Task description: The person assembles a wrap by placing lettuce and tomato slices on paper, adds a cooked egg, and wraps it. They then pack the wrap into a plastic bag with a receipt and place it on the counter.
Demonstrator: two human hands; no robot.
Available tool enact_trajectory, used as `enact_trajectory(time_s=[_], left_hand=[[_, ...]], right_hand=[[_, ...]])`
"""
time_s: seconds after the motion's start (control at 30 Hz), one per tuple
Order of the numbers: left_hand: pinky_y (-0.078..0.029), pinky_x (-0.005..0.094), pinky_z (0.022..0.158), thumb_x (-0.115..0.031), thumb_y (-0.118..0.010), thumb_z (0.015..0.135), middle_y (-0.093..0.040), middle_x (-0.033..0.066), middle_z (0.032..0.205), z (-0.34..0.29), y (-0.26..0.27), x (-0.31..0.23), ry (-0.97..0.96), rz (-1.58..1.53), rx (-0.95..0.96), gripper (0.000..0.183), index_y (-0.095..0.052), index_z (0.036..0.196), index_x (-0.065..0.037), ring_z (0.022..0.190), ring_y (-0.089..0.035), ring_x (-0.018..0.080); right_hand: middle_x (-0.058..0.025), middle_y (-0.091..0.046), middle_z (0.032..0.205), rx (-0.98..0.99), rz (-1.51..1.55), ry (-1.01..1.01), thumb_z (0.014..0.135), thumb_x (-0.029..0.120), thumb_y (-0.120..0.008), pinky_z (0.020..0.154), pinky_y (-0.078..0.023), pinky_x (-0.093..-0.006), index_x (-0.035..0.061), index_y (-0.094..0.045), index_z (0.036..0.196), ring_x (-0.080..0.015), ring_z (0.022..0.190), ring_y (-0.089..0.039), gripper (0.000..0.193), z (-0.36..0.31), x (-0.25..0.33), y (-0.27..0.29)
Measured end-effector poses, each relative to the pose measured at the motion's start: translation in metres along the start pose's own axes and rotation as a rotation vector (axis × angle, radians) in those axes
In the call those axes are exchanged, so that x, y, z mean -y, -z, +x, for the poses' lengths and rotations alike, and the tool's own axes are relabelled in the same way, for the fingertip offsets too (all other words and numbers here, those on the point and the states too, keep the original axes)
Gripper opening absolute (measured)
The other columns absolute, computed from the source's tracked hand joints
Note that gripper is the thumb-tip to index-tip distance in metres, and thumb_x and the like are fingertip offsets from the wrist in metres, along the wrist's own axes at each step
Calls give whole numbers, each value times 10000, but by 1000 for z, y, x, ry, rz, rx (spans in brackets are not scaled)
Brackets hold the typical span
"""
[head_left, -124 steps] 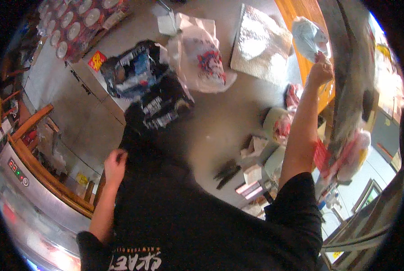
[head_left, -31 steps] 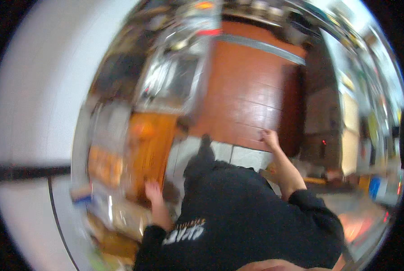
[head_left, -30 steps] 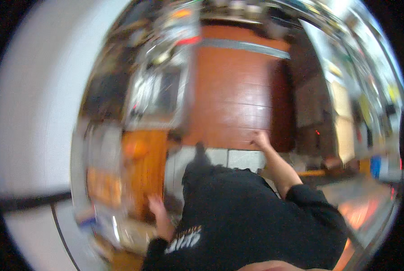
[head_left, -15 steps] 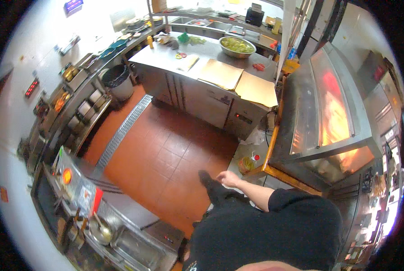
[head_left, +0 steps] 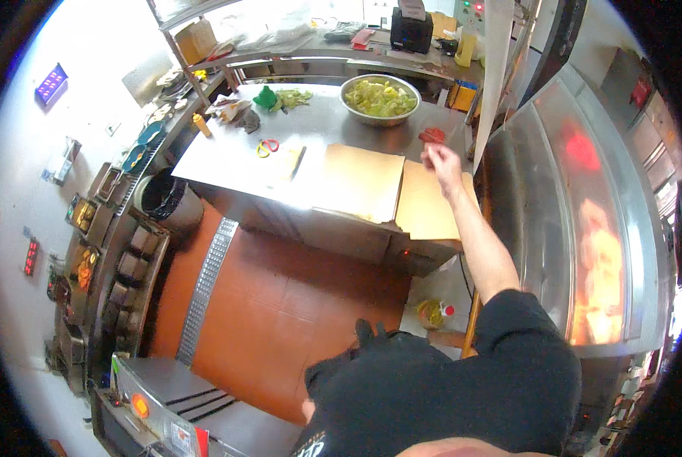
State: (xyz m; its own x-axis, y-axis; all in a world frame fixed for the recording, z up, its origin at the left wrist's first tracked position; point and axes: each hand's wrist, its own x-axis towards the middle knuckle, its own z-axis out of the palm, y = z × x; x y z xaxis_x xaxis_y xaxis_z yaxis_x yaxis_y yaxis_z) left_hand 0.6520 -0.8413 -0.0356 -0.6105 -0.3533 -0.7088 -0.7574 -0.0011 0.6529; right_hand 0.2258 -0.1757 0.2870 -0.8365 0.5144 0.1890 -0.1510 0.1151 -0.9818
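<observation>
My right hand (head_left: 445, 169) reaches over the brown sheets at the right end of the steel counter. Its fingers are curled, their tips next to a small red thing (head_left: 432, 135) of unclear kind; whether they touch it or hold anything cannot be made out. One brown sheet (head_left: 426, 202) lies under my hand, and a second sheet (head_left: 362, 179) lies left of it. Beyond them stands a steel bowl (head_left: 380, 119) of chopped green leaves. Of my left hand (head_left: 308, 410) only a sliver shows beside my black shirt; its fingers are hidden.
Red and yellow loops (head_left: 268, 148), a yellow squeeze bottle (head_left: 201, 125) and a green thing (head_left: 265, 97) lie or stand on the counter (head_left: 226, 156). A lined bin (head_left: 175, 199) stands left, a glass-fronted lit cabinet (head_left: 577, 221) right. A red-capped jug (head_left: 434, 312) is on the floor.
My right hand has risen from beside my body and stretched forward over the counter. The view has shifted, bringing the counter and bowl nearer.
</observation>
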Motion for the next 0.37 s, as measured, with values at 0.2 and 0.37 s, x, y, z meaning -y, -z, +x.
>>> enact_trajectory(time_s=[0.2, 0.37], left_hand=[[-551, 361, 801, -230, -706, 955, -757, 108, 906, 110, -30, -80, 60, 38, 229, 277, -751, 1017, 37, 870, -692, 193], [-533, 317, 886, -301, -792, 924, -770, 140, 984, 205, -94, -140, -129, 368, 149, 374, -760, 1082, 36, 947, -707, 211]], right_hand=[[-35, -746, 1074, -195, -65, 330, 1026, 227, -691, 800, -546, -274, 23, -708, 1268, -107, 899, -669, 316, 210, 84, -24], [-95, -722, 1215, -398, -345, 527, 1011, 254, -722, 999, -507, -324, -24, -655, 1333, -167, 1109, -657, 431, 353, 138, -21]])
